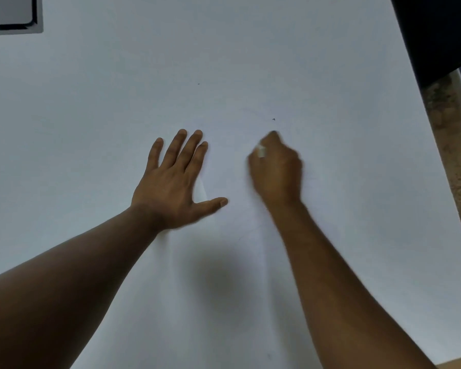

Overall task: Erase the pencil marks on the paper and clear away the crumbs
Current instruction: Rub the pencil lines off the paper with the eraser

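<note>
A pale white tabletop (91,115) fills nearly the whole view, with speckled brown flooring (453,145) seen past its right edge and a dark object (437,33) at the upper right corner. A grey, dark-bordered item (10,13) is partly shown at the upper left. The paper (224,275), barely set apart from the surface, is pinned under the left hand (171,182), which is laid flat with fingers straight and spread and the thumb stretched toward the right. Just beside it, the right hand (276,169) is seen blurred, its fingers curled round a small white eraser (261,151) held down against the sheet. Faint pencil marks (246,233) are visible between the forearms. Two dark crumbs (274,119) are scattered beyond the hands.
</note>
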A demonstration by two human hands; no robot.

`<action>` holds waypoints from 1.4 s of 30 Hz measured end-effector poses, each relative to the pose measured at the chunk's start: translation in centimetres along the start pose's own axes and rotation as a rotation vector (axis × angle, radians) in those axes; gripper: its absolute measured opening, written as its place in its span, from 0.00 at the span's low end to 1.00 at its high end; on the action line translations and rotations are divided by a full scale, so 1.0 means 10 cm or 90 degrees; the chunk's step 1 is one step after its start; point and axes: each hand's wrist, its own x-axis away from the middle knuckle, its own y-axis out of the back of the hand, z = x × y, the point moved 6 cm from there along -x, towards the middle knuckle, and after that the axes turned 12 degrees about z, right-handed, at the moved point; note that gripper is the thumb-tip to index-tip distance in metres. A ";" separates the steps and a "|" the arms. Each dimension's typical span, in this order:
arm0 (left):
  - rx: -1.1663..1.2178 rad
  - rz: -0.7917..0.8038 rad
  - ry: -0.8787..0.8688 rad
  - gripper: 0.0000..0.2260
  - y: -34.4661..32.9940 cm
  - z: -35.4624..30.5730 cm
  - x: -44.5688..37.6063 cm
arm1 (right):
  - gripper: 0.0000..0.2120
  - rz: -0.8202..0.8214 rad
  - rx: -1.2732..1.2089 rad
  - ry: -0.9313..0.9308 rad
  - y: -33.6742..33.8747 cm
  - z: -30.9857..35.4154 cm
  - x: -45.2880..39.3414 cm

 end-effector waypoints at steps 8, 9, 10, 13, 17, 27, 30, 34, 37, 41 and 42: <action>0.001 0.005 0.001 0.49 0.01 0.00 0.00 | 0.04 -0.020 -0.086 -0.051 0.19 -0.33 -0.01; 0.000 0.003 0.001 0.49 0.01 0.00 0.00 | 0.04 -0.001 -0.098 -0.027 0.12 -0.19 0.02; -0.002 0.002 -0.001 0.49 0.00 0.00 0.00 | 0.05 0.030 -0.108 0.006 0.02 -0.04 0.07; 0.002 -0.008 -0.016 0.45 -0.01 0.01 0.00 | 0.05 0.133 -0.082 0.121 -0.29 0.44 0.23; 0.005 -0.023 -0.013 0.41 -0.03 0.01 0.00 | 0.05 0.106 -0.029 0.128 -0.28 0.42 0.18; 0.020 -0.030 -0.005 0.43 -0.02 0.02 0.00 | 0.09 0.015 -0.075 0.003 0.11 -0.14 0.06; 0.011 -0.027 -0.003 0.44 -0.03 0.03 -0.01 | 0.06 0.037 -0.105 0.108 -0.10 0.19 0.23; 0.009 -0.028 -0.011 0.44 -0.05 0.04 -0.02 | 0.07 0.082 -0.103 0.177 -0.37 0.45 0.35; 0.003 -0.035 -0.028 0.42 -0.05 0.04 -0.02 | 0.07 0.098 -0.093 0.214 -0.41 0.52 0.32; 0.007 -0.037 -0.024 0.41 -0.04 0.03 -0.01 | 0.06 0.116 -0.044 0.258 -0.37 0.51 0.27; 0.008 -0.037 -0.021 0.41 -0.04 0.03 -0.01 | 0.06 0.112 -0.024 0.255 -0.34 0.46 0.21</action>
